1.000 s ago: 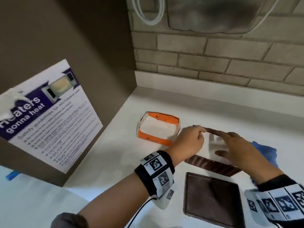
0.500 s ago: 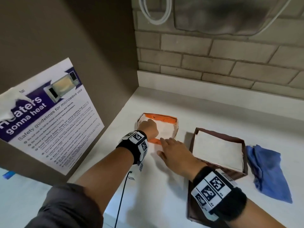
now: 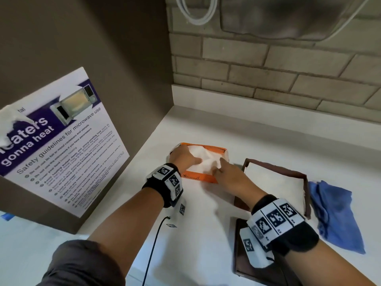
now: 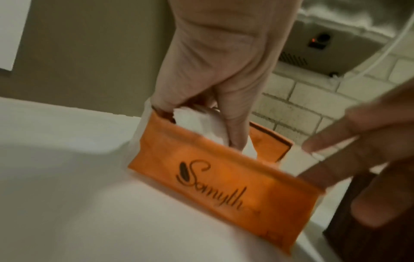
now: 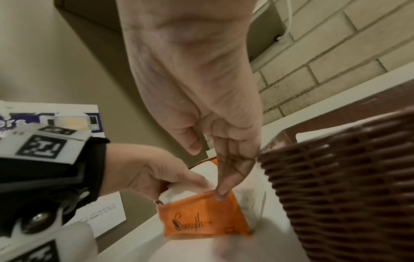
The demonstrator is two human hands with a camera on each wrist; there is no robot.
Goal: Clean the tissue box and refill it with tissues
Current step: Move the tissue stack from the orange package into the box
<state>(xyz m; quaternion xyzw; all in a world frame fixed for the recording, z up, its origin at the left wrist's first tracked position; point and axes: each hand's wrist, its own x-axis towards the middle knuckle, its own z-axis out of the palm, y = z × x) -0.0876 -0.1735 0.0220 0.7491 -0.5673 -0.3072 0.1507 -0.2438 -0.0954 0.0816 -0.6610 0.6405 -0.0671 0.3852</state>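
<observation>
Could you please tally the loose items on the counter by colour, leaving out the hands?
Orange: 1, the tissue pack
Brown: 2, the woven tissue box and its lid
Blue: 1, the cloth
Total: 4

**Bright head view, dim and soft wrist views**

The head view is bright and even, with soft shadows on the white worktop (image 3: pixel 206 234) and bent lines at the edges. Both wrist views are dimmer and yellowish; near fingers (image 4: pixel 358 141) are blurred.
</observation>
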